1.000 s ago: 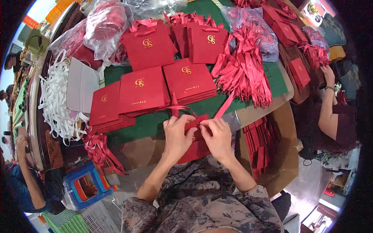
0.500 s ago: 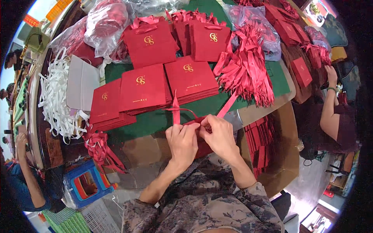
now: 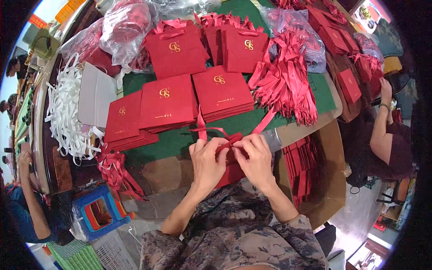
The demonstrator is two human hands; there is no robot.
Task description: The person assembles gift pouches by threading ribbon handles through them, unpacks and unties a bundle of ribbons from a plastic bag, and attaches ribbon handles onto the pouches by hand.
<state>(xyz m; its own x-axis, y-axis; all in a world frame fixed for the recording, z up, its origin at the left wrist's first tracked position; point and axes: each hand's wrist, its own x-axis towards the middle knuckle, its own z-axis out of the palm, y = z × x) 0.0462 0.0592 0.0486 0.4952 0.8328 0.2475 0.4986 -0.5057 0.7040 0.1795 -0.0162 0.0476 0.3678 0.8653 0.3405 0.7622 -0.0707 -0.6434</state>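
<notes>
Close to my body, a red paper bag hangs between my hands, its lower part partly hidden by them. My left hand pinches a red ribbon at the bag's upper edge, and one ribbon end sticks up past the fingers. Opposite it, my right hand is closed in a pinch on the ribbon, with another length slanting up to the right. Red material crosses between the fingertips; its exact folds cannot be made out. Just beyond my hands lie stacks of flat red bags with gold print.
A bundle of red ribbons lies at the right of the green mat. White ribbons heap at the left. An open cardboard box holds more red bags. Blue stools stand lower left. Co-workers sit at both sides.
My hands have shifted a little, fingertips now slightly farther apart. A red crossing piece shows between them, and the ribbon ends have swung slightly.
</notes>
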